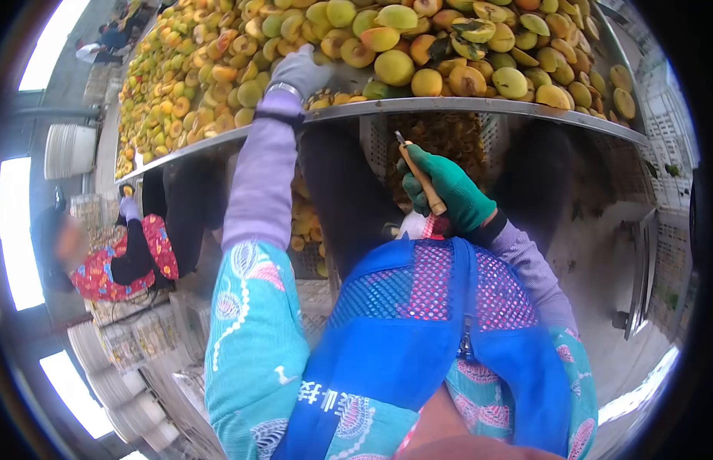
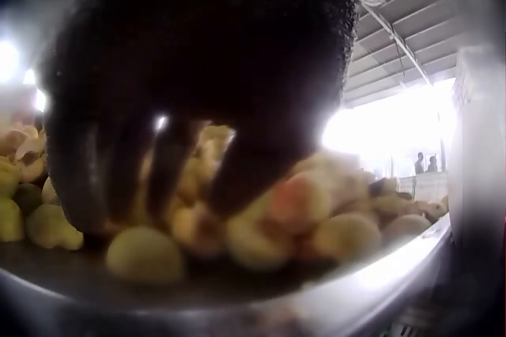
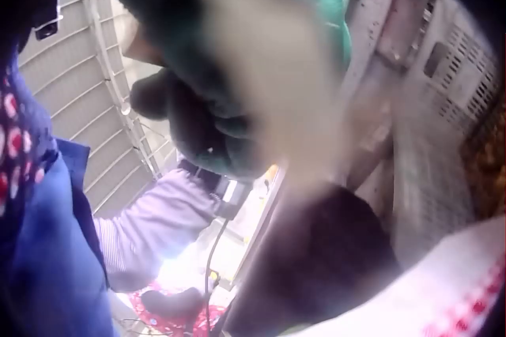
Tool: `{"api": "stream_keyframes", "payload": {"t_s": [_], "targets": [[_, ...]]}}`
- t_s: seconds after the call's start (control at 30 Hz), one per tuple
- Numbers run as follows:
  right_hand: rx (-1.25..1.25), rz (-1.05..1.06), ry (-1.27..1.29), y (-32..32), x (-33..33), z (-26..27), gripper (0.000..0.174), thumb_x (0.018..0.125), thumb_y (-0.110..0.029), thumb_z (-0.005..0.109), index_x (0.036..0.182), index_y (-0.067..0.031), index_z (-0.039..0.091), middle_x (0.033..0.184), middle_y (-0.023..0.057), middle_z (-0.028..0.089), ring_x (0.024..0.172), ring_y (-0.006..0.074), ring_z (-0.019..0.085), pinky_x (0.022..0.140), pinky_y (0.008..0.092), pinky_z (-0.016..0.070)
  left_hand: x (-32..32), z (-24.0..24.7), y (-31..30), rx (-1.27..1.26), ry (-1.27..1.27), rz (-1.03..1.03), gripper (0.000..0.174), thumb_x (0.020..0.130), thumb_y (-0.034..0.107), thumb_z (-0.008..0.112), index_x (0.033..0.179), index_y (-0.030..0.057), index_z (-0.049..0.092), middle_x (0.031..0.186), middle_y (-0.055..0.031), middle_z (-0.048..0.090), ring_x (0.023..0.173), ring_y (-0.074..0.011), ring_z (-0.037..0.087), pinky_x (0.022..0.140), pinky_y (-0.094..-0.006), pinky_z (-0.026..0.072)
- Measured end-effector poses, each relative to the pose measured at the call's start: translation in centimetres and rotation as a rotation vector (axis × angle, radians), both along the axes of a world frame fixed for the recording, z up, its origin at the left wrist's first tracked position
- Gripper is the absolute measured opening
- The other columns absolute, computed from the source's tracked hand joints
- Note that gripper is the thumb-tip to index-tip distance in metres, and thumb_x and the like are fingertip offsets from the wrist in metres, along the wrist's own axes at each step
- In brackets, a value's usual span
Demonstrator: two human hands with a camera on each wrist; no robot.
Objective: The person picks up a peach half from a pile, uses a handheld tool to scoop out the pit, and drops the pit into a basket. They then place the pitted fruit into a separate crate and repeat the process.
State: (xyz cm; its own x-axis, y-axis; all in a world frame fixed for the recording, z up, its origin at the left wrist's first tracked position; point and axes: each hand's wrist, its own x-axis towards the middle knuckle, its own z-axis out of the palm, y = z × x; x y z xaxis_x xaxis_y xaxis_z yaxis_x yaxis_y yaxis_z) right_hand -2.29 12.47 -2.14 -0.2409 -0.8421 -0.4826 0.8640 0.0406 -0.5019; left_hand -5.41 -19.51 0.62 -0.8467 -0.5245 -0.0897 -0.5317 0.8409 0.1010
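My left hand (image 1: 301,73), in a light grey glove, reaches over the metal table's front edge into a pile of yellow-green peaches (image 1: 356,52), many of them halved. In the left wrist view its fingers (image 2: 170,167) point down, spread apart, among the fruit; they look dark against the light. A peach half (image 2: 145,256) lies just in front of them on the metal. My right hand (image 1: 452,188), in a green glove, grips a wooden-handled tool (image 1: 424,180) with a short metal tip, held below the table edge over my lap. The right wrist view shows the handle (image 3: 273,76) blurred, close up.
The table's raised metal rim (image 1: 448,105) runs across in front of me. Below it, between my knees, a plastic crate (image 1: 372,146) holds brownish scraps. Another person in a red patterned apron (image 1: 142,257) sits to the left. Stacked white buckets (image 1: 71,150) stand behind.
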Motion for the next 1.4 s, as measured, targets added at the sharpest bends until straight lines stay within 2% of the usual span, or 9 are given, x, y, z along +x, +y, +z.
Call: {"api": "stream_keyframes", "payload": {"t_s": [0.13, 0.3, 0.43, 0.53, 0.67, 0.87, 0.97, 1.07, 1.4], "targets": [[0.128, -0.122, 0.267, 0.9, -0.9, 1.5, 0.035, 0.096, -0.042, 0.052, 0.089, -0.0086, 0.056, 0.066, -0.0008, 0.052, 0.051, 0.0067, 0.046, 0.046, 0.0219, 0.0384, -2.5, 1.9, -2.4, 0.053, -0.224, -0.096, 0.064, 0.073, 0.039, 0.068, 0.123, 0.0005, 0.055, 0.113, -0.0224, 0.063, 0.105, -0.0319, 0.061, 0.091, -0.0374, 0.0471], [0.135, -0.216, 0.809, -1.2, -2.1, 3.3, 0.037, 0.097, -0.038, 0.051, 0.099, -0.0011, 0.058, 0.067, 0.0038, 0.056, 0.059, 0.0125, 0.056, 0.053, 0.0308, 0.0454, 5.0, 2.6, -0.4, 1.723, 0.476, -0.142, 0.058, 0.082, 0.014, 0.058, 0.135, -0.0012, 0.042, 0.119, -0.0147, 0.059, 0.104, -0.0306, 0.061, 0.094, -0.0424, 0.0486], [0.223, -0.245, 1.359, -3.9, -1.5, 3.5, 0.034, 0.096, -0.035, 0.053, 0.109, -0.0037, 0.057, 0.077, 0.02, 0.063, 0.074, 0.0374, 0.064, 0.064, 0.0452, 0.0481, 5.9, 2.5, 7.3, 2.065, 0.772, -0.043, 0.051, 0.086, 0.017, 0.061, 0.13, -0.0017, 0.046, 0.121, -0.0162, 0.059, 0.108, -0.0277, 0.06, 0.09, -0.038, 0.0521], [0.233, -0.248, 1.476, -4.1, -1.5, 3.4, 0.033, 0.095, -0.035, 0.054, 0.096, -0.0022, 0.054, 0.071, 0.0217, 0.061, 0.067, 0.041, 0.06, 0.056, 0.0474, 0.0458, 6.6, 3.1, 11.6, 0.46, 0.825, -0.47, 0.041, 0.08, 0.011, 0.07, 0.117, 0.0008, 0.055, 0.111, -0.0132, 0.064, 0.103, -0.0233, 0.063, 0.087, -0.0339, 0.0521], [0.254, -0.345, 1.585, -3.4, -1.4, 3.6, 0.035, 0.094, -0.036, 0.055, 0.087, -0.0019, 0.051, 0.064, 0.0211, 0.058, 0.06, 0.0408, 0.058, 0.051, 0.0486, 0.0432, 6.4, 3.4, 13.7, 0.29, 0.864, -0.408, 0.032, 0.073, 0.003, 0.075, 0.102, 0.0004, 0.062, 0.1, -0.0108, 0.066, 0.093, -0.0217, 0.065, 0.081, -0.0308, 0.0529], [0.24, -0.309, 1.661, -2.6, -1.4, 4.4, 0.035, 0.094, -0.036, 0.054, 0.088, -0.0018, 0.051, 0.064, 0.022, 0.058, 0.06, 0.0411, 0.058, 0.052, 0.0488, 0.0439, 5.6, 1.5, 13.1, 0.684, 1.033, -0.575, 0.034, 0.086, 0.007, 0.067, 0.117, -0.0009, 0.054, 0.111, -0.018, 0.063, 0.099, -0.0261, 0.064, 0.086, -0.0358, 0.0535], [0.196, -0.221, 1.697, -2.2, -1.8, 4.6, 0.036, 0.095, -0.037, 0.051, 0.092, -0.0012, 0.05, 0.067, 0.0224, 0.059, 0.063, 0.0416, 0.059, 0.054, 0.049, 0.0451, 6.1, 3.7, 14.2, 1.997, 0.906, -0.034, 0.023, 0.093, 0.009, 0.057, 0.114, 0.0001, 0.055, 0.107, -0.0168, 0.064, 0.094, -0.0246, 0.065, 0.083, -0.0354, 0.0546], [0.216, -0.123, 1.674, -2.2, -2.1, 4.1, 0.04, 0.096, -0.04, 0.048, 0.097, 0.0002, 0.049, 0.071, 0.0239, 0.06, 0.067, 0.0436, 0.06, 0.058, 0.0498, 0.0463, 6.2, 3.3, 15.6, 0.598, 0.986, -0.446, 0.019, 0.095, 0.012, 0.054, 0.108, -0.0002, 0.058, 0.099, -0.0155, 0.066, 0.087, -0.0253, 0.067, 0.077, -0.036, 0.0561], [0.01, -0.522, 1.137, -4.6, 2.9, 1.8, 0.037, 0.099, -0.038, 0.046, 0.094, -0.0019, 0.053, 0.064, 0.0058, 0.056, 0.055, 0.0159, 0.05, 0.051, 0.0338, 0.0433, 6.0, 4.6, 17.3, 1.504, 0.908, -0.034, 0.031, 0.096, 0.029, 0.054, 0.096, 0.0001, 0.063, 0.084, -0.0118, 0.066, 0.078, -0.024, 0.067, 0.065, -0.0343, 0.0563]]}}
